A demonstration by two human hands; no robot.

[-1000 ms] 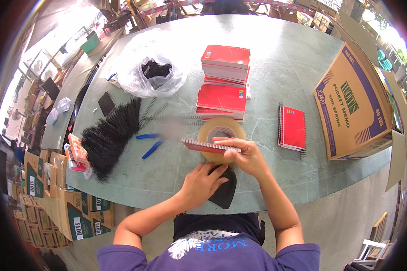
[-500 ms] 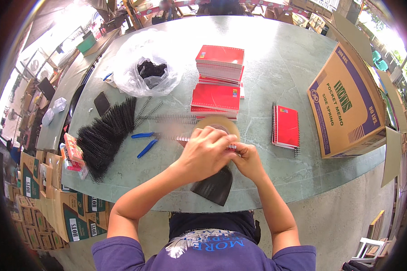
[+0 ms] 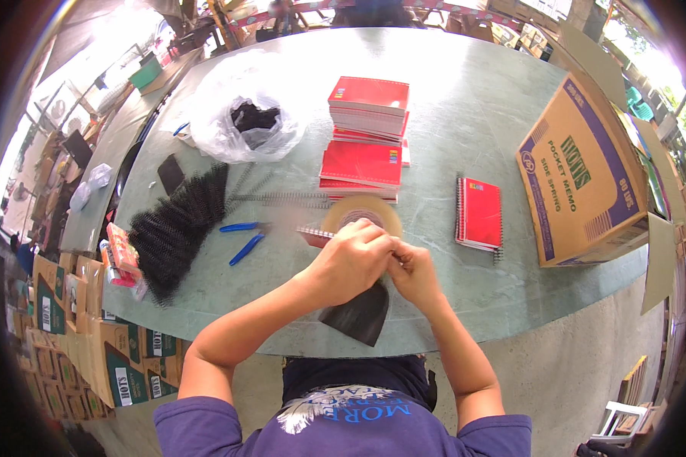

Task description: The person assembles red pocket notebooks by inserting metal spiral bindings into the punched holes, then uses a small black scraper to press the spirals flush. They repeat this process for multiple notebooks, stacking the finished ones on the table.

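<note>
Near the table's front edge, my left hand is closed on a small red notebook. Its spine edge, with a row of holes or wire loops, sticks out left of the fingers; the rest is hidden. My right hand presses its fingertips together against the notebook's other end, and what they pinch is hidden. Just beyond both hands lies a roll of clear tape. A dark flat piece lies under the hands. Blue-handled pliers rest to the left, beside loose spiral coils.
Red notebooks are stacked at the middle back. One spiral-bound notebook lies right, before an open cardboard box. Left are a heap of black coils, a plastic bag and a small orange-red packet.
The notebook's spine edge now shows more plainly left of my left hand, where a blurred coil stretched before. My right hand has shifted slightly left and down, fingers still pinched.
</note>
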